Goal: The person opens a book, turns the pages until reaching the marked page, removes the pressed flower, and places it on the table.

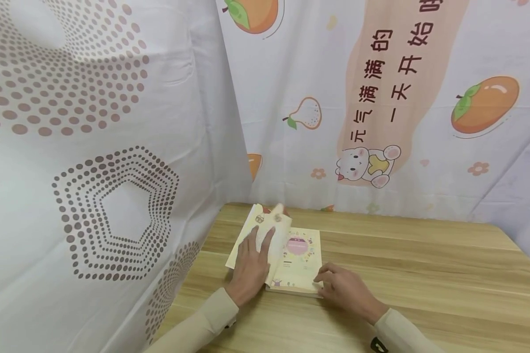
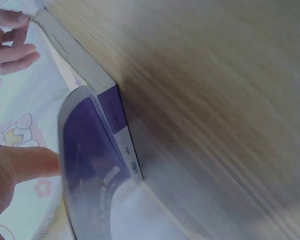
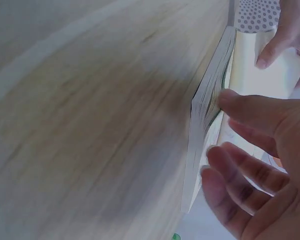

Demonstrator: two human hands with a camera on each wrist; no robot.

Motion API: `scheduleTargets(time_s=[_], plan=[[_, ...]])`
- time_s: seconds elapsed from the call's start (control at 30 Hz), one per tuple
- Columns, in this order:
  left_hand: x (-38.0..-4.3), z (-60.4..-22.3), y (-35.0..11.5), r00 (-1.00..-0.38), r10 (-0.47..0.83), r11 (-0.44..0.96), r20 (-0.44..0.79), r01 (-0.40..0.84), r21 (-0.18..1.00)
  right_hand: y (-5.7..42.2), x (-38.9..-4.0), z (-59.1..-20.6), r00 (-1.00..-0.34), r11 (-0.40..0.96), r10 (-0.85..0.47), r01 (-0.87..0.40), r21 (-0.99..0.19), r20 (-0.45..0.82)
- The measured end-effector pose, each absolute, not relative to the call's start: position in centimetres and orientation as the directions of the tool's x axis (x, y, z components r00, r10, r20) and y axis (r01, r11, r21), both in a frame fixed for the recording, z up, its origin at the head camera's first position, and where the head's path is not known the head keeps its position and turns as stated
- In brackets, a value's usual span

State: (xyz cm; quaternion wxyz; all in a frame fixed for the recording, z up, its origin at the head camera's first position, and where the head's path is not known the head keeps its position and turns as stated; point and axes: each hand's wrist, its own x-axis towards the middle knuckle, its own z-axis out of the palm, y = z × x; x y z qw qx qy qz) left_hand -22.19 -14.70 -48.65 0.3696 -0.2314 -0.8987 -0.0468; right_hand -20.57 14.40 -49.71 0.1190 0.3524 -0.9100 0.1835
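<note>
An open book [image 1: 301, 262] lies on the wooden table, its right page showing a pink round emblem and small drawings. My left hand [image 1: 250, 267] rests on the turned left side with its fingers spread nearly straight. The left wrist view shows the purple-and-white cover [image 2: 92, 145] raised and bent, with the left thumb [image 2: 37, 164] against it. At the right page's lower outer edge, my right hand [image 1: 345, 290] pinches page edges between thumb and curled index finger. In the right wrist view its thumb [image 3: 240, 104] touches the slightly parted page block [image 3: 207, 107].
The wooden table [image 1: 406, 264] extends to the right of the book. A white dotted curtain [image 1: 128, 211] hangs close on the left. Behind the table hangs a cloth [image 1: 287, 162] printed with fruit, a cartoon animal and Chinese writing.
</note>
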Motion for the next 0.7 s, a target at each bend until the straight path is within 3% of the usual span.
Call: scheduleTargets(time_s=[0.33, 0.7], plan=[[-21.81, -48.89, -15.24, -0.739, 0.476, 0.871, 0.477, 0.472, -0.138, 14.20, -20.54, -49.60, -0.675, 0.660, -0.656, -0.730, -0.177, 0.338], [-21.72, -49.34, -15.17, -0.733, 0.581, 0.797, 0.354, 0.601, -0.063, 14.01, -20.67, -49.59, -0.555, 0.609, -0.674, -0.791, -0.057, 0.487]])
